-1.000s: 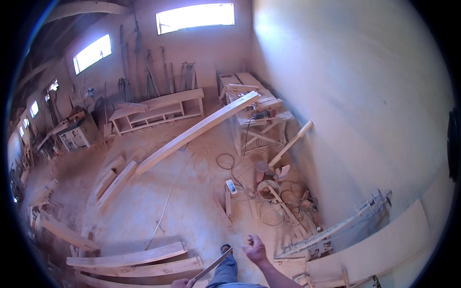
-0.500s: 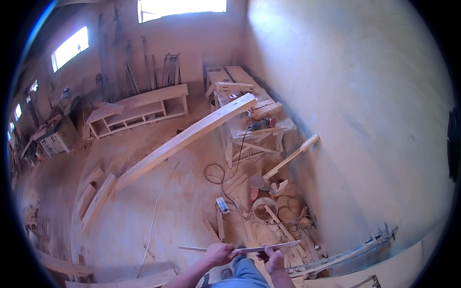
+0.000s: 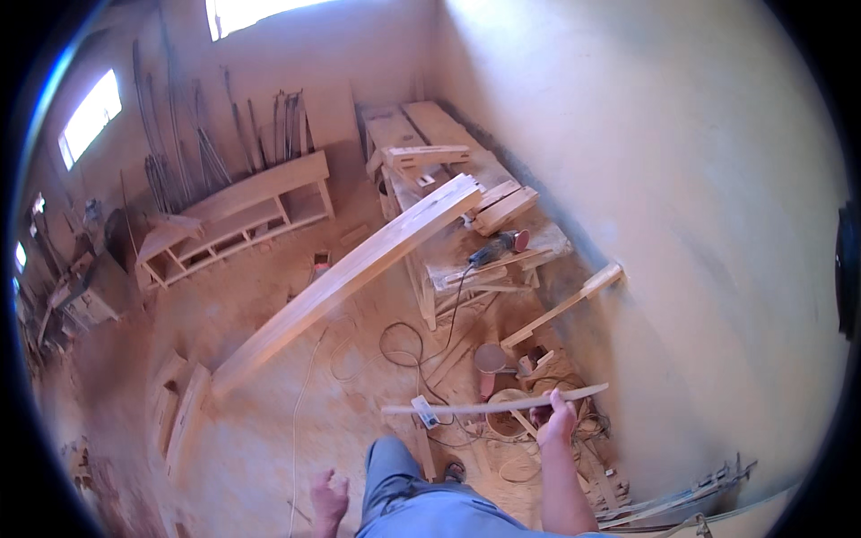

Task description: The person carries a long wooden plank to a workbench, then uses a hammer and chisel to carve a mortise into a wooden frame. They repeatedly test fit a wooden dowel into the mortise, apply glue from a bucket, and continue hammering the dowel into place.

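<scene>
A long, thin wooden strip is held out in front of me by my right hand, whose fingers are wrapped round it near its right end. The strip's left end sticks out free over the floor, passing close to the power strip in the picture. My left hand hangs to the left of my leg, fingers apart and slightly bent, with nothing in it.
A thick wooden beam slopes from the floor up onto the workbench, where a corded power tool lies. Cables and a power strip lie ahead. A bucket and scraps crowd the right wall. An unfinished wooden cabinet stands behind.
My left hand has let go of the strip and dropped to the left. My right hand has carried the strip forward and to the right. The view has shifted, and my leg now shows more.
</scene>
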Tool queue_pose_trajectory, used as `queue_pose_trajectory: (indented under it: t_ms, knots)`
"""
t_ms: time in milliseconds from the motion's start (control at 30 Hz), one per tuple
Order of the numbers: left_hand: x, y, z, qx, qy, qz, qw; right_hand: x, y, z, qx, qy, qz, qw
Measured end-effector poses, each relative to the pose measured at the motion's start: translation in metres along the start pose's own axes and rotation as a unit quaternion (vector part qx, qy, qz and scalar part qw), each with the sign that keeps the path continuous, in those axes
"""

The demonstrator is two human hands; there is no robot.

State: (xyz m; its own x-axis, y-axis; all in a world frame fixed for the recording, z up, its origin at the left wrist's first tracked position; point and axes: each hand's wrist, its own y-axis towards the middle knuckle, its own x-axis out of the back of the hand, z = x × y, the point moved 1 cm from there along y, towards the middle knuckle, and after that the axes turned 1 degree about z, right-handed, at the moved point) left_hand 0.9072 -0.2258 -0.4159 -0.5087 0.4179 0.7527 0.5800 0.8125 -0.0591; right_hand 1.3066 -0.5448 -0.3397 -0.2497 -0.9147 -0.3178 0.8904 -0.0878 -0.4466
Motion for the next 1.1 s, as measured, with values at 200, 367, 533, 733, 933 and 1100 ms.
queue_pose_trajectory:
  t_ms: [200, 367, 533, 733, 933, 1100]
  knots:
    - [-0.004, 0.095, 0.041, 0.089, -0.018, 0.026, 0.995, -0.082, 0.095, 0.032, 0.09, 0.014, -0.014, 0.996]
    - [-0.009, 0.268, 0.069, 0.0, 0.03, 0.177, 0.984, -0.128, 0.144, 0.025, 0.159, 0.06, -0.142, 0.975]
    - [0.01, 0.474, 0.045, -0.035, 0.055, 0.226, 0.972, -0.199, 0.15, -0.007, 0.128, 0.053, -0.203, 0.969]
    - [0.003, 0.661, -0.028, -0.143, -0.032, 0.111, 0.983, -0.291, 0.17, 0.038, 0.208, -0.035, -0.221, 0.952]
    - [-0.101, 0.717, -0.102, -0.1, -0.161, 0.104, 0.976, -0.331, 0.248, 0.113, 0.326, -0.081, -0.189, 0.923]
    - [-0.19, 0.739, -0.212, -0.15, -0.116, 0.146, 0.971, -0.352, 0.347, 0.184, 0.366, -0.078, -0.195, 0.907]
